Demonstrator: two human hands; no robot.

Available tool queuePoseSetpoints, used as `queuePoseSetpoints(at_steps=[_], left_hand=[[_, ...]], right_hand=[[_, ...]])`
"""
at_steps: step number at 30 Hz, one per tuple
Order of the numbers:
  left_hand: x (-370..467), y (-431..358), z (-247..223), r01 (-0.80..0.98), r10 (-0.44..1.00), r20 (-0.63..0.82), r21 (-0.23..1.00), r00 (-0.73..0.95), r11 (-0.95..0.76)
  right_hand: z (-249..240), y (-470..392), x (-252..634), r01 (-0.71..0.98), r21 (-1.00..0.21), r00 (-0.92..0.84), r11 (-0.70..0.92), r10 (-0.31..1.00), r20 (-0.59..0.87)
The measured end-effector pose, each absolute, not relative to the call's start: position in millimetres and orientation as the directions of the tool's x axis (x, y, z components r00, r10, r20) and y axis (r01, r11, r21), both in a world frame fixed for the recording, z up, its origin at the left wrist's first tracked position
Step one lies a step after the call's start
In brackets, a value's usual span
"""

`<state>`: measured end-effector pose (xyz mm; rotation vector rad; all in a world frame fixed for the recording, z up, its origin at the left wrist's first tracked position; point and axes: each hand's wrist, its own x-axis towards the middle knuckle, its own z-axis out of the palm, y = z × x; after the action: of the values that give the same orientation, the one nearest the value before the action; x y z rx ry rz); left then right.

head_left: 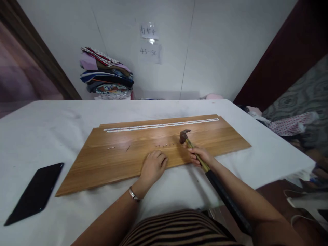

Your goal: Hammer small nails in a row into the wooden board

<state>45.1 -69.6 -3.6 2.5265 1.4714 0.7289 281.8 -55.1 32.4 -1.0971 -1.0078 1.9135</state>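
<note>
My right hand (198,155) grips a claw hammer (204,166) by its yellowish handle, not far below the rusty brown head; the black lower grip runs back along my forearm. The hammer head is over the right half of a wooden board (102,171). My left hand (154,163) rests palm down at the board's near edge, fingers loosely bent and holding nothing. Just beyond it, a row of several small nails (166,145) stands in the wood. Two loose nails, one light (111,148) and one dark (128,148), lie farther left on the board.
Two white measuring strips (161,125) run along the board's far side. A black phone or tablet (36,191) lies to the left on the white-covered table (84,215). Folded clothes (107,73) are stacked by the wall, below handwritten paper notes (150,51).
</note>
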Motion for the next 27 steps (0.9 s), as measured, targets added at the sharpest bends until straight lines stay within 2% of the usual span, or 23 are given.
queuePoseSetpoints(at_steps=[9, 15, 22, 27], left_hand=[[42, -67, -7, 0.742, 0.824, 0.376, 0.379, 0.423, -0.553], [41, -67, -8, 0.705, 0.82, 0.377, 0.427, 0.43, -0.566], [40, -68, -3, 0.699, 0.823, 0.355, 0.438, 0.444, -0.566], [40, -68, -6, 0.688, 0.82, 0.365, 0.449, 0.442, -0.571]], right_hand=[[35, -54, 272, -0.159, -0.875, -0.33, -0.457, 0.86, -0.389], [36, -55, 278, -0.204, -0.895, -0.264, -0.397, 0.903, -0.34], [33, -56, 268, -0.195, -0.862, -0.264, -0.468, 0.872, -0.413], [37, -54, 269, -0.195, -0.867, -0.256, -0.459, 0.877, -0.407]])
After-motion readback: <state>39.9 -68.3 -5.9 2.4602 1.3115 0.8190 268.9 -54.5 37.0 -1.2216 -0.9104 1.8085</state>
